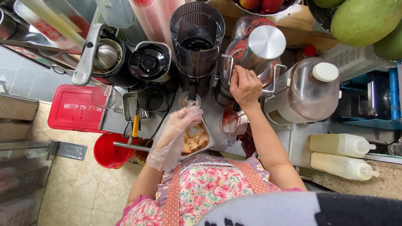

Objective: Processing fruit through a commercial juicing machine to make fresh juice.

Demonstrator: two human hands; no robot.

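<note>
My right hand (245,87), bare with a ring, rests on the wire clamp of a juicer (255,50) that has a round steel pusher on top and red pulp inside. A clear jug (232,121) with red juice stands just below it. My left hand (176,132), in a thin clear plastic glove, hovers with fingers loosely spread over a steel tray (205,144) of yellowish fruit pieces, holding nothing that I can see. A small cup (189,100) stands beyond the tray under a dark ribbed juicer (197,37).
A second juicer with a white cap (310,90) stands right. Two squeeze bottles (341,155) lie on the counter. Blender bases (148,62), a clear cup (102,96), a red bin lid (73,109) and a red bucket (109,151) sit left. Green fruit (362,19) hangs top right.
</note>
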